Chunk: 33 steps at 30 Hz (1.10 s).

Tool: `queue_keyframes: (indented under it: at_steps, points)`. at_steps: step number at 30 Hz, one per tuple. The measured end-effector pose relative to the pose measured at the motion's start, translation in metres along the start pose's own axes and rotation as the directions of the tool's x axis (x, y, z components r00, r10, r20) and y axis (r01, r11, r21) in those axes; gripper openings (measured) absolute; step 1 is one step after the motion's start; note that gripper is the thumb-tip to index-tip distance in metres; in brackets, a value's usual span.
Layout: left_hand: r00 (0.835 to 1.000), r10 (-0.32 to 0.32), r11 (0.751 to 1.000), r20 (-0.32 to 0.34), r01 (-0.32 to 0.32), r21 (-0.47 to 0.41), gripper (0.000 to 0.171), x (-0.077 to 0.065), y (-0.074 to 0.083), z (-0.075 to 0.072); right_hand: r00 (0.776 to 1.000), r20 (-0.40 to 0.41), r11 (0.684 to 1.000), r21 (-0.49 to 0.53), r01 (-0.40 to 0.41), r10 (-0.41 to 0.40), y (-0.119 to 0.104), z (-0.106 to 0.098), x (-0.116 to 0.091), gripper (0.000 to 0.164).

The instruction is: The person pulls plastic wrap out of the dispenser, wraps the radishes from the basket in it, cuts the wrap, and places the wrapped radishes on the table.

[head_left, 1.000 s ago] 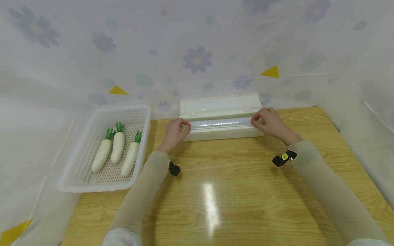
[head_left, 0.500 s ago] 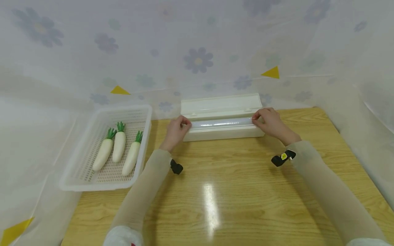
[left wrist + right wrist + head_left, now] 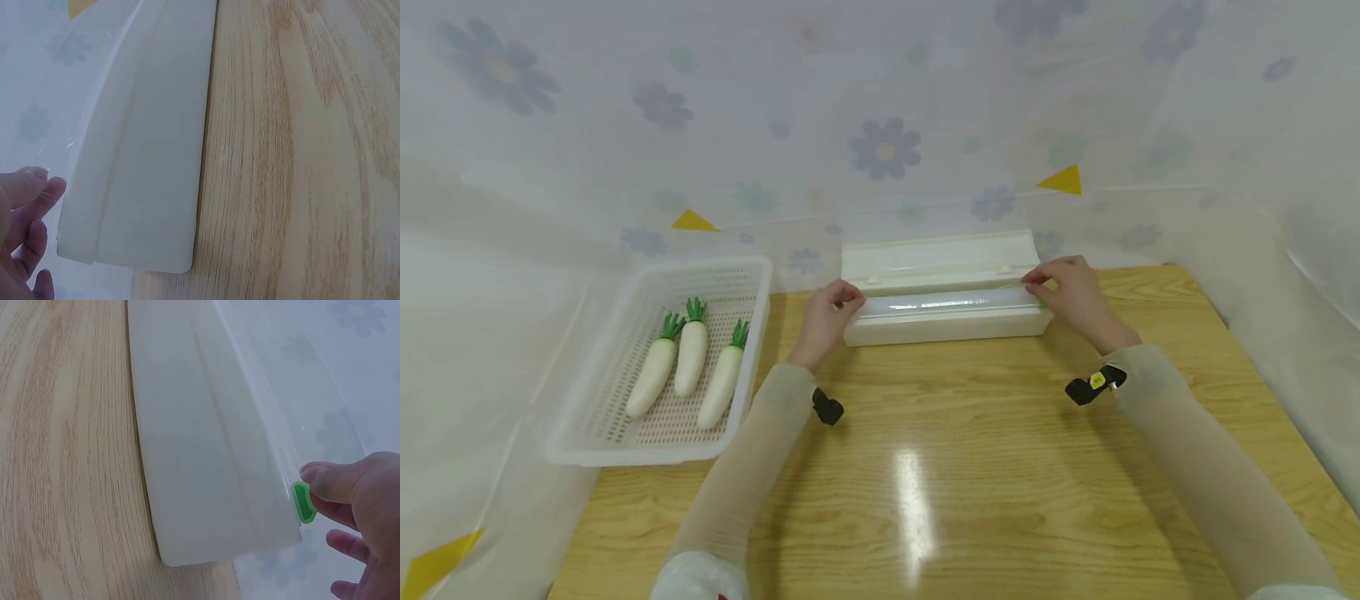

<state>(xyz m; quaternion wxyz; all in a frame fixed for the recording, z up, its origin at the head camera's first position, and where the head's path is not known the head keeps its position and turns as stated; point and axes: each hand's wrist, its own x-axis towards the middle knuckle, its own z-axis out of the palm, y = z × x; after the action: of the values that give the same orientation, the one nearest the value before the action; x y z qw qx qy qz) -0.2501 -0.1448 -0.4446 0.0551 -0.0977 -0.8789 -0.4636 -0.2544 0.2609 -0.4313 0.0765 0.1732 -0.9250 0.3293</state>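
Note:
A long white cling film box [image 3: 947, 327] lies at the back of the table with its lid [image 3: 940, 257] raised. Inside it, a shiny roll of cling film [image 3: 936, 303] shows. My left hand [image 3: 826, 321] is at the box's left end, thumb and forefinger pinching the film's edge. At the right end my right hand [image 3: 1078, 304] pinches the film between thumb and forefinger. Close under those fingertips, the right wrist view shows a green slider [image 3: 304, 503] on the box edge. Clear film rises beside the box [image 3: 156, 144] in the left wrist view.
A white plastic basket [image 3: 741, 417] stands left on the wooden table [image 3: 1000, 467], holding 3 white radishes [image 3: 691, 358] with green tops. Flower-patterned sheeting [image 3: 820, 108] bounds the back and sides. Yellow triangles mark the sheeting.
My right hand has shifted slightly right and up, and more of the roll shows near it. The left hand stays at the left end. The head view has shifted slightly.

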Motion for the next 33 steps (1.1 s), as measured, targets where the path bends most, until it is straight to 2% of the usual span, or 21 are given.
queue_keyframes:
  at_steps: [7,11,20,25,29,33]
  points:
    - [0.998,-0.048,0.999,0.047,0.049,-0.015,0.011,-0.001,0.003,-0.002,0.996,0.063,0.996,0.065,-0.066,0.062,0.009,-0.005,-0.003,0.022]
    - [0.996,-0.056,0.998,0.064,0.057,-0.007,0.013,-0.001,0.005,-0.004,0.992,0.081,0.989,0.1,-0.105,0.097,0.01,-0.007,-0.005,0.025]
    - [0.995,-0.079,0.995,0.057,0.083,-0.062,0.012,-0.002,0.001,-0.005,0.975,0.099,0.963,0.166,-0.213,0.199,0.007,-0.01,-0.01,0.03]
    - [0.995,-0.096,0.99,0.041,0.1,-0.098,0.018,-0.003,0.001,-0.007,0.974,0.054,0.957,0.182,-0.225,0.219,0.006,-0.007,-0.014,0.035]
    - [0.993,-0.114,0.99,0.015,0.114,-0.087,0.023,-0.001,0.0,-0.006,0.978,0.032,0.961,0.18,-0.208,0.206,0.006,-0.006,-0.015,0.037]
    - [0.991,-0.137,0.986,-0.005,0.136,-0.102,0.019,0.0,0.0,-0.005,0.979,0.032,0.96,0.194,-0.203,0.201,0.01,-0.006,-0.013,0.037]
